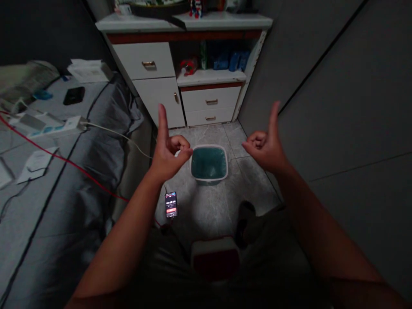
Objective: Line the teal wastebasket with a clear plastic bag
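The bin [209,163] stands on the tiled floor [222,201] straight ahead of you, between your two raised hands and a little beyond them, with a greenish liner inside and its mouth open upward. Your left hand [169,152] is up in front of it, fingers curled into a loose fist and the thumb stuck straight up; its knuckles overlap the bin's left rim in the view, but it holds nothing. Your right hand [265,148] mirrors it on the other side, fist closed, thumb pointing up, empty as well, just right of the bin.

Below your left wrist a phone [171,204] lies on the floor with its screen lit. Nearer to you sits a white and red box [215,257]. Behind the bin stands a white cabinet [180,73] with drawers and an open shelf. To your left is a bed [64,171] in grey sheets, with a power strip [51,124] and a red cable [74,165] across it.
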The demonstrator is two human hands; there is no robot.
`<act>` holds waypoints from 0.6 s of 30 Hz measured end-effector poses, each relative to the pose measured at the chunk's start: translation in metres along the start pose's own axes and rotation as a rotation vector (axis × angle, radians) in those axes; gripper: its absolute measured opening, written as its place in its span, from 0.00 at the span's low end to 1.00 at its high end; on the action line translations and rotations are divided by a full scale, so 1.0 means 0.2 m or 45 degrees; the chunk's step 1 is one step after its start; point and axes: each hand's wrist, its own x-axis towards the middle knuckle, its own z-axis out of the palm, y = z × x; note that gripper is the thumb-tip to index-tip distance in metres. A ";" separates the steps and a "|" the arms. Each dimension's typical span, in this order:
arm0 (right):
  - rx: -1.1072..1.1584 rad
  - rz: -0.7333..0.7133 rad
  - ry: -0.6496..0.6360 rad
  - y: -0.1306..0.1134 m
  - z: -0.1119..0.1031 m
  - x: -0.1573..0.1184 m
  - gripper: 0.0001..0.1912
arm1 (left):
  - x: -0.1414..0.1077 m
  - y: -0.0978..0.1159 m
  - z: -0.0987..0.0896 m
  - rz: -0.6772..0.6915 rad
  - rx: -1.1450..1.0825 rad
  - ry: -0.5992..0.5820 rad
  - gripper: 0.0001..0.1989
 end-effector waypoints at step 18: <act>-0.537 0.262 -0.339 0.57 0.19 0.01 0.17 | -0.03 -0.44 -0.17 -0.261 0.182 0.252 0.13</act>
